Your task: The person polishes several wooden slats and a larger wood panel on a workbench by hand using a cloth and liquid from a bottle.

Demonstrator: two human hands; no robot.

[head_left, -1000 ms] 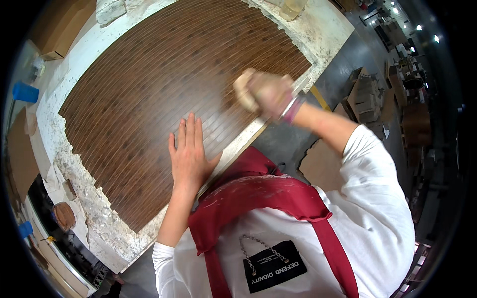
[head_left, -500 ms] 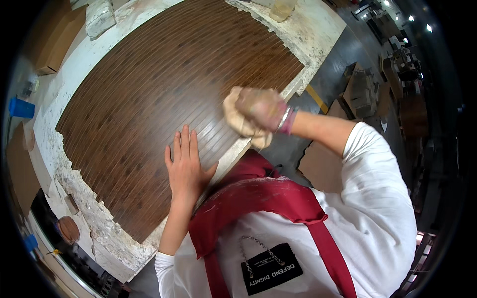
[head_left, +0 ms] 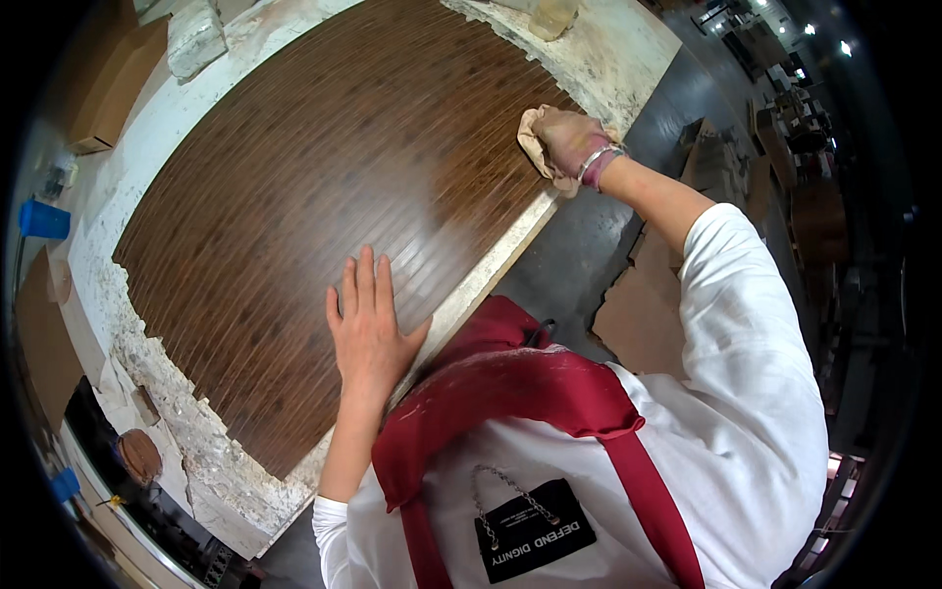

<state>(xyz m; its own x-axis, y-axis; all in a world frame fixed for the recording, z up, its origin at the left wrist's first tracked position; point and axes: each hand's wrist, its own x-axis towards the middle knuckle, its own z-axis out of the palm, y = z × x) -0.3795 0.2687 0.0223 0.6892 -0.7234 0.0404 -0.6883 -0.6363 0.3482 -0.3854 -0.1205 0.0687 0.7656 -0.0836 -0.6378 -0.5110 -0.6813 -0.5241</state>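
Note:
A large panel of dark brown wood strips [head_left: 324, 147] lies flat on a white, stained worktable [head_left: 496, 280]. My left hand [head_left: 368, 329] rests flat on the panel near its front edge, fingers stretched out. At the panel's right end, my right hand [head_left: 572, 140] is closed around a crumpled beige cloth [head_left: 533, 147], pressed against the wood by the table edge. A stained glove or wrap covers part of this hand, with a bracelet at the wrist. Part of the cloth is hidden beneath my fingers.
A cloudy plastic container [head_left: 552, 18] stands at the table's far right. Far left are a white block [head_left: 195, 39], an open cardboard box [head_left: 118, 88] and a blue cup [head_left: 44, 220]. A round brown object [head_left: 138, 455] sits at lower left. Cardboard [head_left: 648, 304] lies right of the table.
My right hand has slid the cloth away from me and to the right, along the panel to its right end. The left hand has stayed in place.

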